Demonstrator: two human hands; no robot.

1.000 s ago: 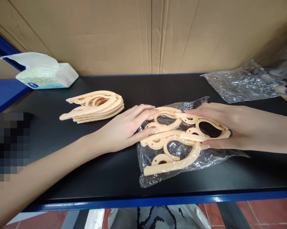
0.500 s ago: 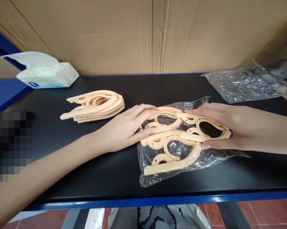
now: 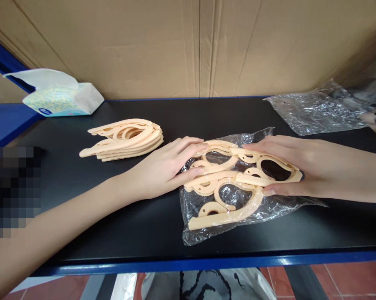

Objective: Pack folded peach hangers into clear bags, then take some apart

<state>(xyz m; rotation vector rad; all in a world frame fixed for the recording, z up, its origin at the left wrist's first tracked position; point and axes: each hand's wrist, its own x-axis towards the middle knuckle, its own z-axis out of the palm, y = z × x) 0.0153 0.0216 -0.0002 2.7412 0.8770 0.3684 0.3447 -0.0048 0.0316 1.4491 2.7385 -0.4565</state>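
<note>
A clear plastic bag (image 3: 194, 237) lies on the black table, with several peach-coloured folding hangers (image 3: 242, 214) in it, flat and partly overlapping. My left hand (image 3: 172, 166) grips the bag's left side, thumb and fingers on either side of the hanger ends under the film. From the right, my right hand (image 3: 294, 166) clasps a folded hanger stack at the bag's right side, thumb on the near edge and fingers on the far edge. My palm hides part of that stack. Left of the bag stands a neat pile of folded hangers (image 3: 128, 139), untouched.
A tissue pack (image 3: 63, 98) stands at the table's back left. Another clear plastic bag (image 3: 319, 110) lies at the back right. Cardboard (image 3: 144, 50) walls off the back of the black table (image 3: 113, 237). A blue edge (image 3: 163, 266) runs along its front.
</note>
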